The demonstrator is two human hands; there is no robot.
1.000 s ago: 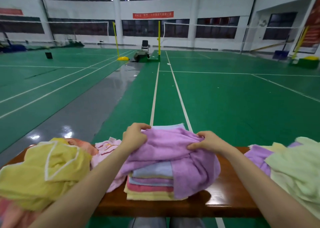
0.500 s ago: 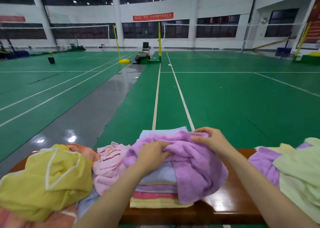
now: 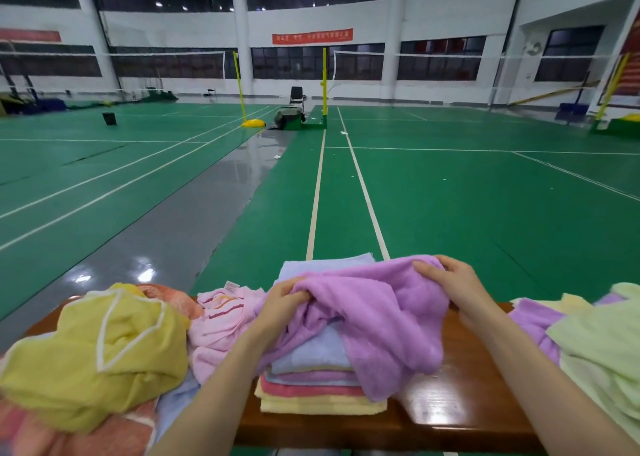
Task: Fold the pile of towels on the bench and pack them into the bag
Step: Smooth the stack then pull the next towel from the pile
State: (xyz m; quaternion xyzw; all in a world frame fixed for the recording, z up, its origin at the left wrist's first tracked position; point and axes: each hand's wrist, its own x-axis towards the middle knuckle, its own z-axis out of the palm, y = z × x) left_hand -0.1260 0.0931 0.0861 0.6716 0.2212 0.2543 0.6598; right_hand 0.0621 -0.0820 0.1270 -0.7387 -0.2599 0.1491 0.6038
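A crumpled purple towel lies draped over a stack of folded towels in the middle of the brown wooden bench. My left hand pinches the towel's left edge. My right hand grips its far right edge, above the stack's back corner. Part of the towel hangs down the stack's right side. A heap of unfolded towels, yellow, pink and orange, fills the bench's left end. No bag is in view.
More loose towels, pale green and purple, lie at the bench's right end. Beyond the bench stretches a green badminton court with white lines, a grey strip, yellow net posts and a chair far off.
My left hand has slid right along the purple towel towards its middle. My right hand has moved further back and right with the towel's edge, spreading the cloth wider over the stack.
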